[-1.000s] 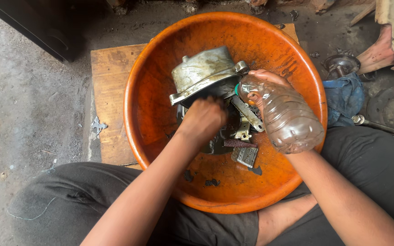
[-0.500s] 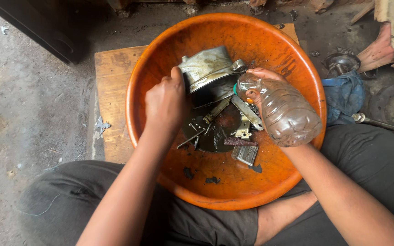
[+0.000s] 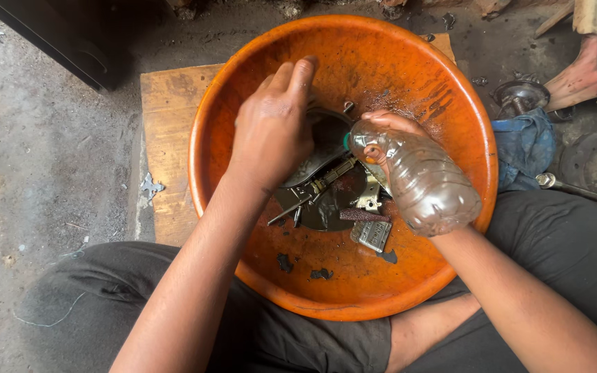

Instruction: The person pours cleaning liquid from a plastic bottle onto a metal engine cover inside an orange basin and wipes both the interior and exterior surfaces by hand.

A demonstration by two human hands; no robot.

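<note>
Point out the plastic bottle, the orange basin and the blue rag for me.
plastic bottle (image 3: 426, 183), head view, ribbed clear body.
orange basin (image 3: 409, 62), head view, bare inner wall.
blue rag (image 3: 523, 148), head view, crumpled middle.

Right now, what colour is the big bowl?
Orange, the bowl shows best in the head view.

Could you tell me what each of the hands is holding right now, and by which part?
The right hand grips the clear plastic bottle at its neck. The left hand covers the metal housing; its grip is hidden.
</note>
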